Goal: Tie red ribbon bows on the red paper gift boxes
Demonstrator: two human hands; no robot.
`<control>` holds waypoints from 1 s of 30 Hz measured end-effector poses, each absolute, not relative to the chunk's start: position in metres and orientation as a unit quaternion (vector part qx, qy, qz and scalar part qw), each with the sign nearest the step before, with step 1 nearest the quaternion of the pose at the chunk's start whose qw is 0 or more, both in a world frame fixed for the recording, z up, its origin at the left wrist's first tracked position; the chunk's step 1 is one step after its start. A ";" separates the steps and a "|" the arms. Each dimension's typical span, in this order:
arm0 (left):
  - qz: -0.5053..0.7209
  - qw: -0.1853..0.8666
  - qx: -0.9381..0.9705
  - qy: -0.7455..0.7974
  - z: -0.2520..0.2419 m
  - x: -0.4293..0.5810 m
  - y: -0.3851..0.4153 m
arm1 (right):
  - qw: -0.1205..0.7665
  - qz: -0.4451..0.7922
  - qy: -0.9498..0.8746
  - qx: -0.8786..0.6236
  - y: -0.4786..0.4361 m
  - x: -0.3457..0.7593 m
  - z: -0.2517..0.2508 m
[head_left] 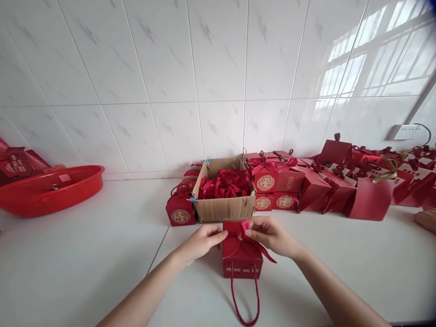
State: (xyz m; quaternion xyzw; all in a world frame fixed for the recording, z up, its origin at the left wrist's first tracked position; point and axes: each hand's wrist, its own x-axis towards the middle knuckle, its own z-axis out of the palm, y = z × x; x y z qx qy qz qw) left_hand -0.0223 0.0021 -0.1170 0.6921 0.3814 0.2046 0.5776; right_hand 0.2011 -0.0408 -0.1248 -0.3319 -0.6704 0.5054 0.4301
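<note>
A small red gift box point(242, 259) stands on the white counter in front of me, with pale lettering on its near side. Its twisted red cord handle point(257, 302) hangs down toward me. Across the top runs a red ribbon point(264, 252), with a loop standing up and a tail trailing to the right. My left hand point(202, 240) is closed at the box's left edge, thumb and fingers pinching the ribbon there. On the other side, my right hand point(272, 236) pinches the ribbon's loop between thumb and fingers. The fingertips partly hide the knot area.
Just behind the box sits an open cardboard carton point(225, 211) full of red ribbons point(225, 185). Red gift boxes point(180, 211) line its left side, and many more red boxes point(289, 181) extend rightward along the tiled wall. A red plastic basin point(51, 193) is at far left.
</note>
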 end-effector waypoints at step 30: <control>0.243 0.634 0.703 0.210 -0.053 0.021 0.006 | 0.383 0.295 -0.725 -0.491 -0.056 0.178 -0.119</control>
